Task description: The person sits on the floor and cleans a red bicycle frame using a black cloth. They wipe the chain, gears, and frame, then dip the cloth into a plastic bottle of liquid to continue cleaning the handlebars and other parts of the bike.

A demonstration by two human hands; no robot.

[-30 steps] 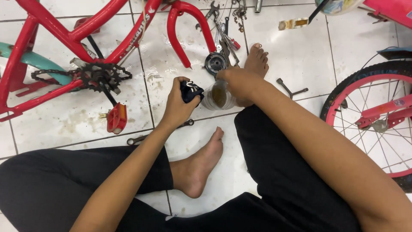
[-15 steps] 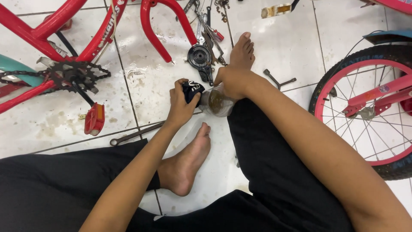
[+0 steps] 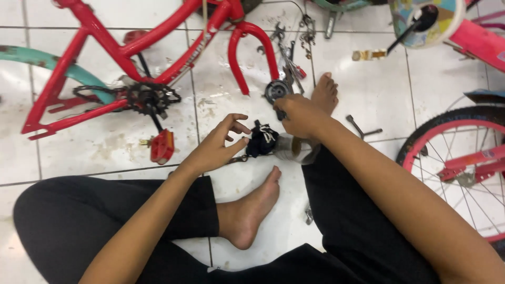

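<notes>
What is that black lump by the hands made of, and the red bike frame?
The black lump looks like soft cloth, maybe a greasy rag: it is crumpled, dull, with pale streaks. The red bike frame looks like painted metal tubing: smooth and glossy.

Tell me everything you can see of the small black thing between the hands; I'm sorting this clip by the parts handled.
The black part is a small, dark, lumpy piece with pale streaks across its top, possibly greasy; its exact kind cannot be told. It sits low over the white tiled floor, against the mouth of a small glass jar lying under the right hand. The left hand is open beside it, fingertips close to it or just touching.
</notes>
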